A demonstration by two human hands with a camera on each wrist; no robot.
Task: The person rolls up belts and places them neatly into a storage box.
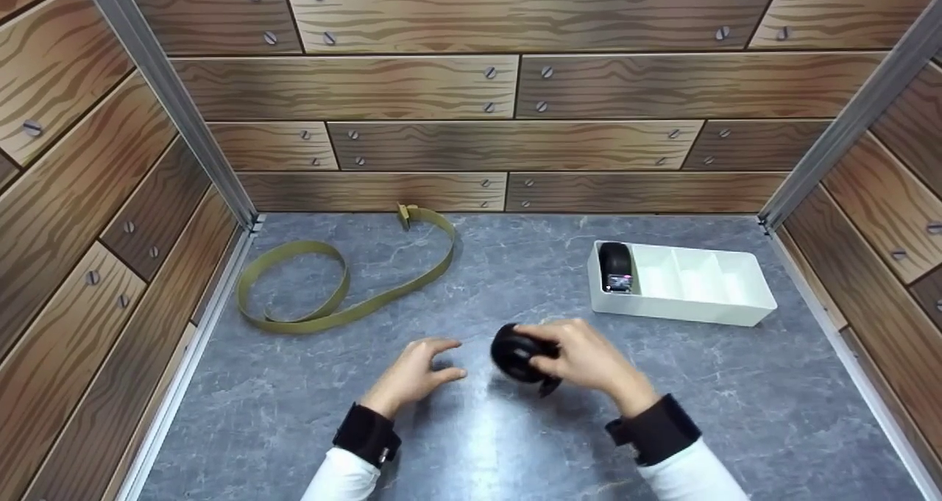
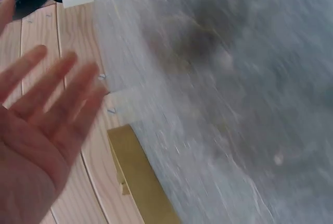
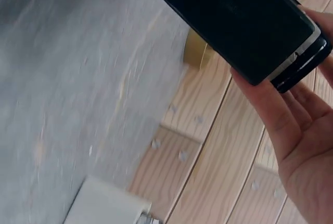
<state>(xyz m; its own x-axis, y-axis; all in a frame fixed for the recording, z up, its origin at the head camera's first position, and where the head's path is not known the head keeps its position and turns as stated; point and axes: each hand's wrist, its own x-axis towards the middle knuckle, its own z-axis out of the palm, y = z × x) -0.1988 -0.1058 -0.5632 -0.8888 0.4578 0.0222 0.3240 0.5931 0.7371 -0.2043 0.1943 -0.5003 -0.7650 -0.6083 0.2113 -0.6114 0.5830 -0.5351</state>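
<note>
Right hand (image 1: 589, 361), frame centre: grip closed around black roll (image 1: 515, 354), held above table (image 1: 471, 442). Left hand (image 1: 416, 372), lower left of it: fingers spread, empty.

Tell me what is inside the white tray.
The white tray has several compartments. A rolled black belt stands in the leftmost one. The others look bare, though the near wall hides part of their floors.

Head view high, facing down, wrist views close, sharing grey tabletop (image 1: 471, 442).
</note>
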